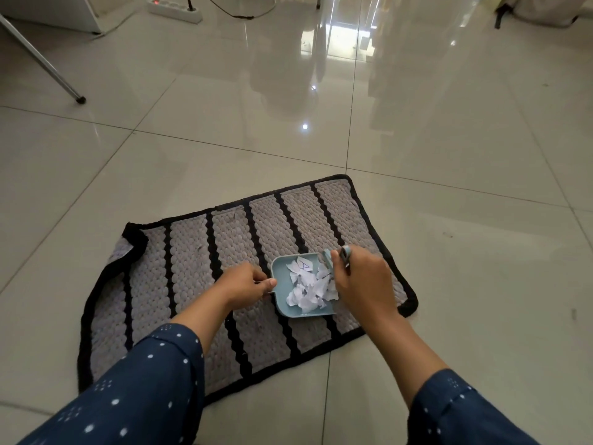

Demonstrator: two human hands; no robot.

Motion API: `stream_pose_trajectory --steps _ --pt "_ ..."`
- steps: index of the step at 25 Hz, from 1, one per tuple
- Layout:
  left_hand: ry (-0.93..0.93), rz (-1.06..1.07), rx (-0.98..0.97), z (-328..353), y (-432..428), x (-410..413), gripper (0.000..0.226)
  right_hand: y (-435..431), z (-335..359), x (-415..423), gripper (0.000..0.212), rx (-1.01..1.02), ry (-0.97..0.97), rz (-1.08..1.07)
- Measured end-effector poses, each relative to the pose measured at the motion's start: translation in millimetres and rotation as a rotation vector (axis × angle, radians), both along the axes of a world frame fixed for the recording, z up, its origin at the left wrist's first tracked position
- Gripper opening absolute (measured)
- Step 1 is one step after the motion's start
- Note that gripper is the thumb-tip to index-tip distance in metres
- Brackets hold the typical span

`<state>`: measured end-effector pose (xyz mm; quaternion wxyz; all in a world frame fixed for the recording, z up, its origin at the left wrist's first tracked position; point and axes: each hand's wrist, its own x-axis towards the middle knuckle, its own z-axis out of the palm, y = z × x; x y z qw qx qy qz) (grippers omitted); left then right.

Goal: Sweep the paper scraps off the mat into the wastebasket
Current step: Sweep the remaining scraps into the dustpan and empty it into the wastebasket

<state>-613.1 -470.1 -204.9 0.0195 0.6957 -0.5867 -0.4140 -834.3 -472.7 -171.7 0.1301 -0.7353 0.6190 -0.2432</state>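
A grey mat [205,258] with black stripes and a black border lies on the tiled floor. On its right half sits a small light-blue dustpan [279,271] filled with white paper scraps [309,284]. My left hand [245,282] grips the dustpan's handle on its left side. My right hand [359,277] is closed around a small blue hand brush [343,255], held at the pan's right edge against the scraps. No wastebasket is in view.
The mat's far-left corner [133,242] is folded over. A metal furniture leg [41,62] slants down at the far left. A white power strip [175,9] with a black cable lies at the far wall. Glossy floor tiles surround the mat.
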Motion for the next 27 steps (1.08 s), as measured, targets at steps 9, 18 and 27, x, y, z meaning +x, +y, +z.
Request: stream_pose_trajectory --steps 9,18,27 --pt "0.185 0.151 0.013 22 12 23 0.034 -21 27 26 0.037 0.005 -0.104 0.041" --pt "0.313 0.356 -0.07 95 44 131 0.042 -38 110 131 0.025 -0.002 -0.365 0.187" --pt "0.327 0.605 -0.199 175 127 298 0.042 -5 200 322 0.027 0.012 -0.376 0.465"
